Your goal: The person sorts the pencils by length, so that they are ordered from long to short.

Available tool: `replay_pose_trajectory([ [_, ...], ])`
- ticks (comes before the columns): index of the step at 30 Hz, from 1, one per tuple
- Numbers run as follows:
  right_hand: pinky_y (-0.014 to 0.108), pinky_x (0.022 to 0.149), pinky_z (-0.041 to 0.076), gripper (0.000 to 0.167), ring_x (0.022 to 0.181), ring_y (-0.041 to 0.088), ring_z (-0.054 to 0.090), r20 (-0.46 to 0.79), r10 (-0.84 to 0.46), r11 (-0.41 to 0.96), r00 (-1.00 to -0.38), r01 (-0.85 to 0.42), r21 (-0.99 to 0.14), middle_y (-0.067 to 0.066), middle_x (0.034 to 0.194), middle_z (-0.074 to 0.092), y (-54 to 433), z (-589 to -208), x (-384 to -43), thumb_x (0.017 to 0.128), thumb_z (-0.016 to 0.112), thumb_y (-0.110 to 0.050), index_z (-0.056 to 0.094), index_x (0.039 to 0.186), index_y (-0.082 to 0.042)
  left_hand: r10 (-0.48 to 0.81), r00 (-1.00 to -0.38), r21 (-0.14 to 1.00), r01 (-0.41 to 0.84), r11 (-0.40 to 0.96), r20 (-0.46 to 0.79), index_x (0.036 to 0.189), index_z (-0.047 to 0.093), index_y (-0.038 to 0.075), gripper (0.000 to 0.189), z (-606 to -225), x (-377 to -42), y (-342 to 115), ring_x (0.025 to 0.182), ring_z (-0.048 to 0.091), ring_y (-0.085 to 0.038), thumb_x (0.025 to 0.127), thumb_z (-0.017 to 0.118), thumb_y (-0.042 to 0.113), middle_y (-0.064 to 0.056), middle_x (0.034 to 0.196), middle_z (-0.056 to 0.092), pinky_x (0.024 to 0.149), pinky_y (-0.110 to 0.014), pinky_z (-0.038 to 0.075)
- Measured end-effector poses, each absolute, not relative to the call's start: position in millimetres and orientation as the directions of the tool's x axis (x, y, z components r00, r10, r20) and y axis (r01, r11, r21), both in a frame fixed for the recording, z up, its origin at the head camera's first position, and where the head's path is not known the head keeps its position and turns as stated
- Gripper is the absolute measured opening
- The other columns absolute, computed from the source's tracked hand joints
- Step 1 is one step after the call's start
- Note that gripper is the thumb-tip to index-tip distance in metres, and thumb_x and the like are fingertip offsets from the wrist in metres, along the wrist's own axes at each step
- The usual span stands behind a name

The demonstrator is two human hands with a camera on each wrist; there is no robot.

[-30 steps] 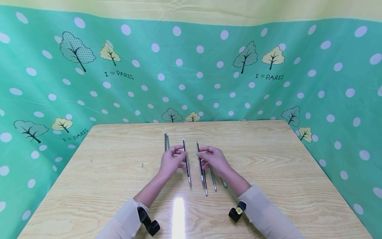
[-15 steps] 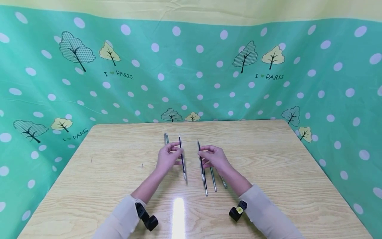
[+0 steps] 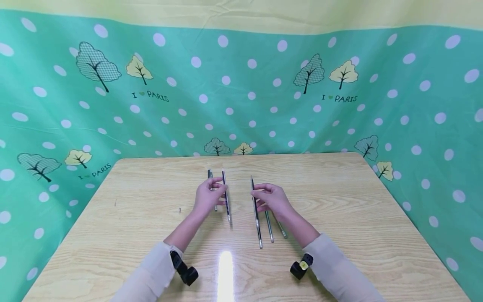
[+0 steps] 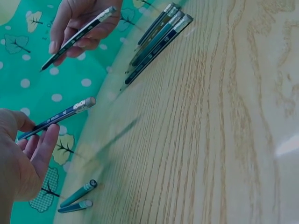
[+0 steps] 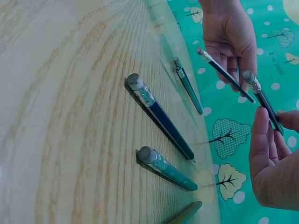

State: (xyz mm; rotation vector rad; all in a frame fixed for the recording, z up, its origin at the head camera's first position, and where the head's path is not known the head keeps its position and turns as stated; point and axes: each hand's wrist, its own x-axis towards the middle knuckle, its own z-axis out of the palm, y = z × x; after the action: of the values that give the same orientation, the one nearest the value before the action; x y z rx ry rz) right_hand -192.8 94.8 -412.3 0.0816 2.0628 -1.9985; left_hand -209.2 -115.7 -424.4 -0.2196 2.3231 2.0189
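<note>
My left hand (image 3: pixel 206 198) pinches a dark pencil (image 3: pixel 227 202) between thumb and fingers, its eraser end toward me. A shadow under that pencil (image 4: pixel 70 112) shows in the left wrist view, where it is held above the table. Across from it my right hand (image 3: pixel 274 199) pinches another dark pencil (image 3: pixel 254 197), tip pointing away. Two pencils, one green (image 4: pixel 78 193), lie on the table beside the left hand. Below the right hand several more lie side by side, among them a dark blue pencil (image 5: pixel 161 122), a green pencil (image 5: pixel 170 171) and an olive one (image 5: pixel 186 214).
The wooden table (image 3: pixel 339 201) reaches back to a green dotted cloth (image 3: pixel 241 84) hung behind and at both sides. A tiny dark speck (image 3: pixel 180 209) is on the tabletop left of the left hand. Black cameras (image 3: pixel 185 270) sit on both wrists.
My left hand has moved left with its pencil, toward the pair lying there, widening the gap between the hands. The right hand has hardly moved and keeps its pencil.
</note>
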Motion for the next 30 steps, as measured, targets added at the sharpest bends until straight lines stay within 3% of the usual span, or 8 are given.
replay_pose_trajectory([
  [6, 0.026, 0.056, 0.059, 0.033, 0.062, 0.013, 0.061, -0.246, -0.141, 0.065, -0.959, 0.239, -0.969, 0.012, 0.094, 0.066, 93, -411, -193, 0.086, 0.066, -0.015, 0.060, 0.116, -0.003, -0.087, -0.985, 0.974, -0.161, 0.157, -0.149, 0.125, 0.055, 0.010, 0.040, -426, -215, -120, 0.073, 0.062, -0.015, 0.086, 0.064, 0.013, -0.009, 0.103, 0.056, 0.064, -0.034, 0.062],
  [30, 0.026, 0.058, 0.059, 0.032, 0.061, 0.011, 0.059, -0.239, -0.131, 0.062, -0.962, 0.232, -0.971, 0.000, 0.083, 0.065, 96, -405, -193, 0.087, 0.065, -0.014, 0.059, 0.116, -0.002, -0.126, -0.979, 0.954, -0.184, 0.238, -0.158, 0.125, 0.053, 0.009, 0.040, -435, -243, -127, 0.074, 0.060, -0.016, 0.085, 0.061, 0.011, -0.008, 0.101, 0.055, 0.063, -0.030, 0.061],
])
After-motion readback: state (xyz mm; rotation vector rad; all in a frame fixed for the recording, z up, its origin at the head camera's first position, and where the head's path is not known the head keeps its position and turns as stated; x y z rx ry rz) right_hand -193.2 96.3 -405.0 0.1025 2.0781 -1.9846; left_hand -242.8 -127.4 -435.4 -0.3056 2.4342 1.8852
